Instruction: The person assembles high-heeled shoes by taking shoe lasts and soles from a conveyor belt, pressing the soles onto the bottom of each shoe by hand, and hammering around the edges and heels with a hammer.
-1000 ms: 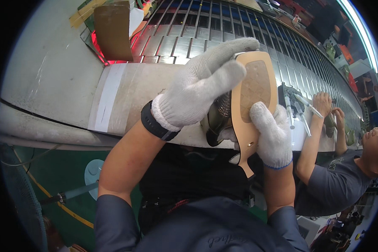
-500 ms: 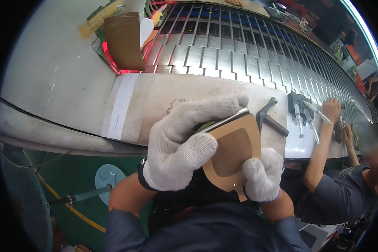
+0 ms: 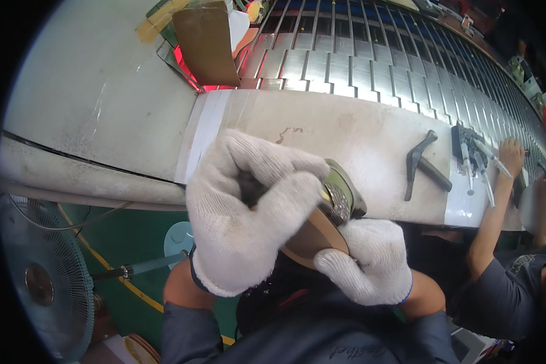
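Between my two hands is a shoe with a tan sole (image 3: 315, 238), a glittery strap (image 3: 338, 207) and an olive-green part (image 3: 344, 181) beyond it. My left hand (image 3: 242, 212), in a white knit glove, has thumb and fingers pinched together at the strap's edge, where a bit of yellow shows. The fingertips hide what exactly they grip. My right hand (image 3: 373, 261), gloved the same way, is closed round the near end of the shoe, thumb on the sole. The shoe is held in front of the bench edge, its sole tilted toward me.
A dark pincers-like tool (image 3: 414, 159) lies on the pale bench (image 3: 370, 136). Right of it stand several syringe-like tubes (image 3: 467, 167), near a co-worker's hand (image 3: 511, 156). A slatted metal conveyor (image 3: 346, 73) runs behind. Brown card (image 3: 206, 45) stands at upper left, a fan (image 3: 42, 285) lower left.
The shoe has turned, so its glittery strap and green part now show where the flat tan underside faced up. My left hand has gone from spread along its edge to a pinch.
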### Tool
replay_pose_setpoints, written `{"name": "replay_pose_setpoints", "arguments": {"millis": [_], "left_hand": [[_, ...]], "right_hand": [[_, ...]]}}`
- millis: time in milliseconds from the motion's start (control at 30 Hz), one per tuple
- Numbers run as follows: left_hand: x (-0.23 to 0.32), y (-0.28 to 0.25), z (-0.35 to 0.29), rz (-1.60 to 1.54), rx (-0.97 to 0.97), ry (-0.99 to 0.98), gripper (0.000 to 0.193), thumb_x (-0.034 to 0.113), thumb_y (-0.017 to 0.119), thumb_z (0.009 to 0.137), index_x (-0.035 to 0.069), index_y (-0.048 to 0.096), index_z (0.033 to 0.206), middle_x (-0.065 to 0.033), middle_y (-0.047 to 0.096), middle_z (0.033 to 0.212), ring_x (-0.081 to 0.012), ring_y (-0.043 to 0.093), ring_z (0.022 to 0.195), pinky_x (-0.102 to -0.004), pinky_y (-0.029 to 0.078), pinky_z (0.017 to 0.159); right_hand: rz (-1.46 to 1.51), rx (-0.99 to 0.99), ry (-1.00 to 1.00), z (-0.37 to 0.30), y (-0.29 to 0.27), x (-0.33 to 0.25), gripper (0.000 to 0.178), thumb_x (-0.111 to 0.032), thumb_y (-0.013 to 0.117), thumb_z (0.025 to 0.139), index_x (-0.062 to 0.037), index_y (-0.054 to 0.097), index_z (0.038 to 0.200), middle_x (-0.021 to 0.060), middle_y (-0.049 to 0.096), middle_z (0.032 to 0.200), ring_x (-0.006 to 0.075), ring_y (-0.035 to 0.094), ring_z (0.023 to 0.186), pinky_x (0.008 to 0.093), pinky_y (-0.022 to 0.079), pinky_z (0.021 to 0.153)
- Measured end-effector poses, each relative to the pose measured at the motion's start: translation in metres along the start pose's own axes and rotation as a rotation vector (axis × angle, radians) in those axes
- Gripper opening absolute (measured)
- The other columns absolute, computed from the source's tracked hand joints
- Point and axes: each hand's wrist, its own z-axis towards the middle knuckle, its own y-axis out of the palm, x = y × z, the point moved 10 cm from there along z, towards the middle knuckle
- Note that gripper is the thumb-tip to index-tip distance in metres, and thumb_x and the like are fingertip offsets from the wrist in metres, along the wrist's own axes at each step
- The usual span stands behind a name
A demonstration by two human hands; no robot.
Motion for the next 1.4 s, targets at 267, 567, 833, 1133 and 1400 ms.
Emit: {"name": "replay_pose_setpoints", "arguments": {"millis": [267,567,833,1133,1400], "left_hand": [[-0.004,-0.025,-0.004,0.067,0.182,0.091,0.024,0.015,0.067,0.107,-0.003,0.063,0.121,-0.0247,0.077,0.111,-0.0295,0.079,0.103,-0.0427,0.064,0.096],[0.01,-0.021,-0.012,0.418,0.163,0.239,0.022,0.004,0.07,0.1,-0.004,0.066,0.12,-0.0217,0.078,0.115,-0.0283,0.078,0.108,-0.0405,0.061,0.102],[-0.076,-0.033,-0.032,0.368,0.334,0.449,0.02,0.006,0.068,0.107,-0.002,0.064,0.125,-0.021,0.074,0.132,-0.0279,0.071,0.125,-0.0416,0.053,0.113],[-0.11,0.009,0.065,0.377,-0.209,0.053,0.042,0.032,0.066,0.111,-0.005,0.073,0.129,-0.0234,0.07,0.143,-0.03,0.07,0.128,-0.0404,0.054,0.111],[-0.168,0.128,0.182,0.943,-0.69,0.12,0.061,0.049,0.08,0.089,-0.005,0.078,0.118,-0.0203,0.079,0.111,-0.0271,0.076,0.104,-0.037,0.059,0.095]], "right_hand": [[0.021,0.096,0.013,0.008,-0.009,0.01,0.023,-0.023,0.085,0.095,-0.0016,0.077,0.095,0.0151,0.07,0.073,0.0333,0.073,0.065,0.0412,0.057,0.061],[0.109,0.082,0.077,0.009,-0.005,0.013,0.024,-0.022,0.08,0.098,-0.0028,0.072,0.087,0.0166,0.066,0.07,0.0363,0.07,0.062,0.0443,0.054,0.06],[-0.522,-0.037,0.01,0.036,-0.012,0.046,0.026,-0.03,0.072,0.103,-0.0078,0.07,0.089,0.0143,0.068,0.066,0.0363,0.072,0.06,0.0467,0.058,0.06],[-0.969,0.033,0.1,-0.022,-0.083,0.093,0.019,-0.01,0.078,0.083,-0.0044,0.07,0.099,0.0152,0.07,0.103,0.0375,0.07,0.099,0.0478,0.056,0.092],[-0.686,0.393,0.077,-0.048,-0.117,0.066,0.034,0.009,0.073,0.077,-0.0022,0.068,0.108,0.0195,0.073,0.116,0.0403,0.073,0.108,0.045,0.058,0.097]]}}
